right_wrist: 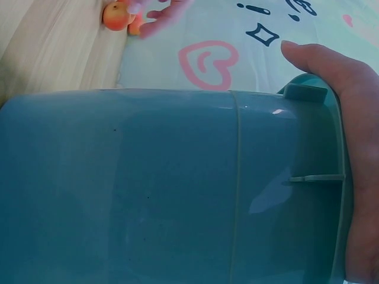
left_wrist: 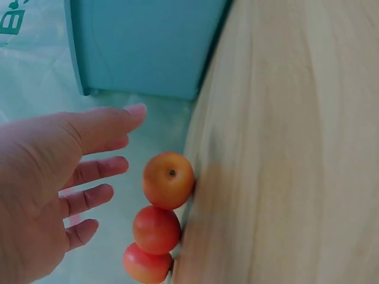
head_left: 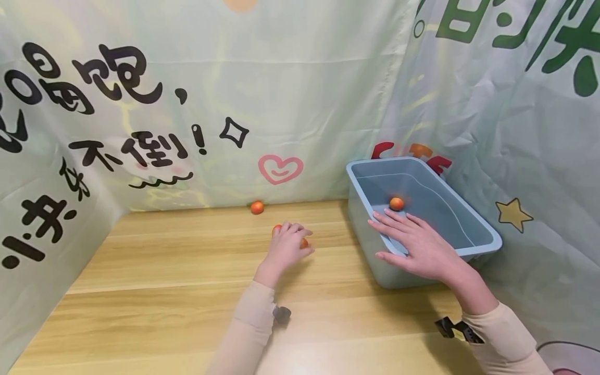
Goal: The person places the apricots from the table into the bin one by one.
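Fruit [left_wrist: 169,180] seemed light, firm, slippery | sides suited your pinch | your left grip [head_left: 287,246] gaped, empty | right grip [head_left: 422,251] rested straight-fingered on bin [head_left: 362,224]

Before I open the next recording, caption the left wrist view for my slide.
Left grip beside three orange-red fruits on a wooden tabletop, a blue bin beyond them.

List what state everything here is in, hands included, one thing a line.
Blue plastic bin: upright, uncovered
Fruit in bin: loose, unheld
Far orange-red fruit: on the wooden tabletop, unheld
Middle fruit: on the tabletop, unheld
Near fruit: on the tabletop, unheld
Left hand: fingers relaxed, holding nothing
Right hand: fingers straight, across the bin's rim
Cloth backdrop: hanging, creased
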### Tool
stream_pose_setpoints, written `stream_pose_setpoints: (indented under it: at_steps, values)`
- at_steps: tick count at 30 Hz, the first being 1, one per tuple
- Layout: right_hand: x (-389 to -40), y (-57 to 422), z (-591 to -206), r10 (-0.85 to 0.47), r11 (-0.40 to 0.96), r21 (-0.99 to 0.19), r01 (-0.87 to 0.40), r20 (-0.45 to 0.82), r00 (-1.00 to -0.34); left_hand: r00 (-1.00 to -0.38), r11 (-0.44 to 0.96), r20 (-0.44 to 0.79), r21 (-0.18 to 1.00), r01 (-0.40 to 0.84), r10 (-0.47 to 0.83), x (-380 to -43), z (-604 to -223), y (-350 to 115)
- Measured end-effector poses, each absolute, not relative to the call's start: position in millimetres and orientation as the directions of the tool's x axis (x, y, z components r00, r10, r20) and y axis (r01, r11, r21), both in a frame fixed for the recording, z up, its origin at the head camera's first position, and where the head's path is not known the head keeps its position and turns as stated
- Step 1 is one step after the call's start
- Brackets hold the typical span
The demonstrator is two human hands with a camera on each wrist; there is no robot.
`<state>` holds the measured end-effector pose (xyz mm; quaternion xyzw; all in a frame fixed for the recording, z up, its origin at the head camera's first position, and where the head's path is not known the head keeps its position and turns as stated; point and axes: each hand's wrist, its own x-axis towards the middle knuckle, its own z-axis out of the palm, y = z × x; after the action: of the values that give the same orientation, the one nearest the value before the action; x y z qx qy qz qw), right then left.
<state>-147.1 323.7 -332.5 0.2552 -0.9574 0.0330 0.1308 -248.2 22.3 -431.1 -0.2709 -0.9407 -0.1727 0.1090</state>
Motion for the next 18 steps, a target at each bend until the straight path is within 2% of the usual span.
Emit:
stream_pose_setpoints:
  at_steps: [6,18]
  values:
    - [-147.0,323.7,-332.2,-0.479,0.866,0.002,-0.499,0.283,-0.831,-0.835,0.818,0.265,0.206,0.538,0.482,-250.1,-434.7,21.8]
    - [-146.6,324.6,-332.6,-0.482,0.865,0.003,-0.502,0.283,-0.829,-0.837,0.833,0.259,0.162,0.529,0.481,-249.0,-438.7,21.9]
